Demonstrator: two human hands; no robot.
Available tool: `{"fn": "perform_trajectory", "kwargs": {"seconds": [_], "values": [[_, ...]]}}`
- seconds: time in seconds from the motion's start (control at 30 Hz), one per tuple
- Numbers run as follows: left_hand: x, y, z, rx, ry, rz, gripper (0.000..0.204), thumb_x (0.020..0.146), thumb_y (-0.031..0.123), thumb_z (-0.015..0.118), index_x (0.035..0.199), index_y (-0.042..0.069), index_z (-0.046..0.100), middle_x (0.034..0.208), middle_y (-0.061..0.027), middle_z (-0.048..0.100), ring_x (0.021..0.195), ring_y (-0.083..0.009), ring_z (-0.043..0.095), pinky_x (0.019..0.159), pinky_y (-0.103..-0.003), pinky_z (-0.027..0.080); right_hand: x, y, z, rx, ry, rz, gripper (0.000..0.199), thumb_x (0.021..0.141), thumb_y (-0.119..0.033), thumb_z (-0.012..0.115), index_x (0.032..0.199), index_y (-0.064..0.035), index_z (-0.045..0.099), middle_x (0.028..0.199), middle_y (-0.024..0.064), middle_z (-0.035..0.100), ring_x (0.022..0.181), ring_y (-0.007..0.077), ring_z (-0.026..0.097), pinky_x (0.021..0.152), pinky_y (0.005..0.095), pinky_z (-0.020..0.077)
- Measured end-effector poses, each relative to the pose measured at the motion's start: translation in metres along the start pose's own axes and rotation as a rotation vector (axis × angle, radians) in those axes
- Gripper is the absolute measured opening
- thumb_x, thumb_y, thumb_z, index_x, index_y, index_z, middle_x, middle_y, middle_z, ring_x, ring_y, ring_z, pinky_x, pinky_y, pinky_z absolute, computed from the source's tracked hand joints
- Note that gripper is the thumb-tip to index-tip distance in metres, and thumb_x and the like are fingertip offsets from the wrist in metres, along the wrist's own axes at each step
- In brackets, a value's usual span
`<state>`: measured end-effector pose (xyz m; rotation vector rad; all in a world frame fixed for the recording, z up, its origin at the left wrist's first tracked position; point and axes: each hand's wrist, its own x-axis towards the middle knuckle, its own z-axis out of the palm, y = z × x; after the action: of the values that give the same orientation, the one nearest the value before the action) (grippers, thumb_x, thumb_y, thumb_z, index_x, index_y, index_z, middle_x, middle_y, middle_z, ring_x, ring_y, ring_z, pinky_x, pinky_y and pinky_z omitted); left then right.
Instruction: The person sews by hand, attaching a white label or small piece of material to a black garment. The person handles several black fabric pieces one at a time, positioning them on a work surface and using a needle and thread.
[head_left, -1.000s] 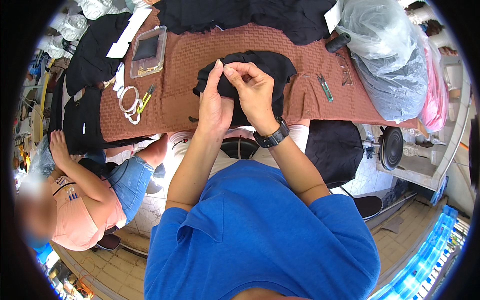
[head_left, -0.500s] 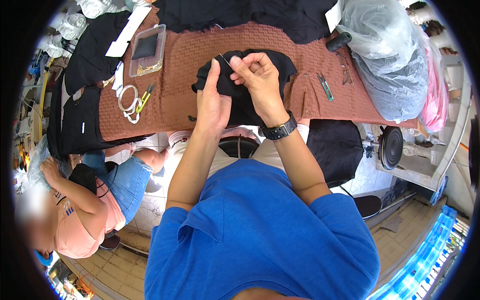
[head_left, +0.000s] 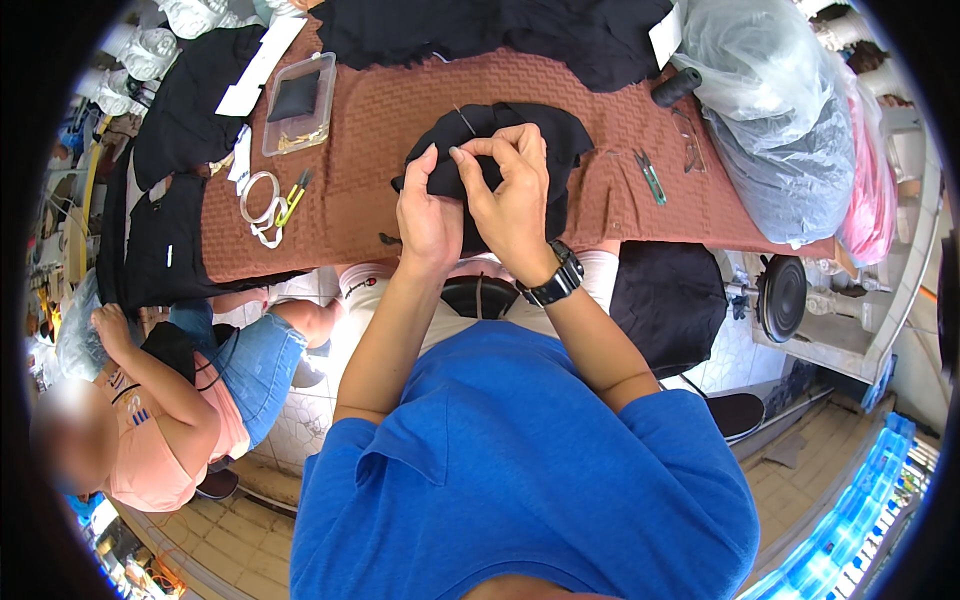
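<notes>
1. Black cloth [head_left: 562, 140]: at the near edge of the brown-covered tabletop [head_left: 360, 120].
2. Left hand [head_left: 430, 222]: against the cloth, hold indeterminable (fingers partly hidden).
3. Right hand [head_left: 510, 195]: fingers curled over cloth, grip unclear, near a needle-like shaft [head_left: 464, 121].

Over one central black cloth [head_left: 562, 138]: two hands, left hand [head_left: 430, 222] and right hand [head_left: 510, 188], and one thin rod [head_left: 466, 122]. To its left: one clear box [head_left: 324, 100], one white tape roll [head_left: 243, 200], one pair of yellow snips [head_left: 292, 202]. To its right: one pair of green snips [head_left: 652, 179], one pair of eyeglasses [head_left: 692, 155], one black spool [head_left: 676, 87], two plastic bags [head_left: 775, 130].
</notes>
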<state>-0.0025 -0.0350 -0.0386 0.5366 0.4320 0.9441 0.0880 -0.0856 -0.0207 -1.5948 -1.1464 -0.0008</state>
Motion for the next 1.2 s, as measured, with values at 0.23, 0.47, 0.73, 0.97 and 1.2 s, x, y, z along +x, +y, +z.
{"fn": "perform_trajectory", "kwargs": {"seconds": [0.23, 0.47, 0.73, 0.97, 1.2], "values": [[0.003, 0.009, 0.005, 0.022, 0.045, 0.09, 0.02, 0.101, 0.013, 0.058, 0.113, 0.001, 0.067, 0.112, -0.0069, 0.07, 0.106, -0.0157, 0.064, 0.096, -0.032, 0.049, 0.023, -0.004, -0.021, 0.335, -0.189, 0.171, 0.013, 0.092, -0.011, 0.07, 0.091, 0.0017, 0.067, 0.083, 0.0104, 0.063, 0.072, 0.0175, 0.06, 0.066, 0.031, 0.0484], [0.005, 0.003, 0.001, 0.244, 0.046, 0.202, 0.01, 0.091, 0.003, 0.073, 0.101, 0.001, 0.072, 0.097, -0.0026, 0.071, 0.091, -0.0099, 0.065, 0.083, -0.024, 0.05, 0.057, 0.017, -0.037, 0.268, -0.366, 0.192, 0.017, 0.094, -0.015, 0.069, 0.095, 0.002, 0.069, 0.078, 0.0091, 0.07, 0.068, 0.0136, 0.064, 0.065, 0.0299, 0.0497], [0.003, 0.005, 0.006, 0.491, 0.049, 0.164, 0.012, 0.091, 0.007, 0.075, 0.099, -0.001, 0.073, 0.093, -0.0021, 0.071, 0.083, -0.0082, 0.062, 0.078, -0.024, 0.05, 0.084, 0.003, -0.038, 0.159, -0.52, -0.051, 0.018, 0.091, -0.014, 0.069, 0.092, 0.0044, 0.068, 0.079, 0.0169, 0.068, 0.065, 0.0243, 0.062, 0.062, 0.0364, 0.0476], [0.006, 0.019, 0.001, 0.514, 0.082, 0.161, 0.011, 0.092, 0.01, 0.074, 0.096, 0.0, 0.073, 0.088, -0.0011, 0.07, 0.081, -0.0074, 0.062, 0.074, -0.023, 0.048, 0.079, -0.002, -0.049, 0.101, -0.515, -0.064, 0.016, 0.091, -0.011, 0.067, 0.09, 0.0049, 0.068, 0.077, 0.0169, 0.067, 0.065, 0.0252, 0.063, 0.062, 0.0361, 0.0484], [0.003, 0.013, 0.005, 0.562, -0.019, 0.129, 0.012, 0.093, 0.011, 0.073, 0.099, 0.0, 0.073, 0.091, -0.0014, 0.071, 0.083, -0.008, 0.063, 0.076, -0.023, 0.049, 0.088, 0.009, -0.033, 0.094, -0.542, -0.101, 0.018, 0.09, -0.013, 0.068, 0.09, 0.0049, 0.068, 0.077, 0.0194, 0.068, 0.068, 0.03, 0.066, 0.063, 0.0389, 0.0504]]}}
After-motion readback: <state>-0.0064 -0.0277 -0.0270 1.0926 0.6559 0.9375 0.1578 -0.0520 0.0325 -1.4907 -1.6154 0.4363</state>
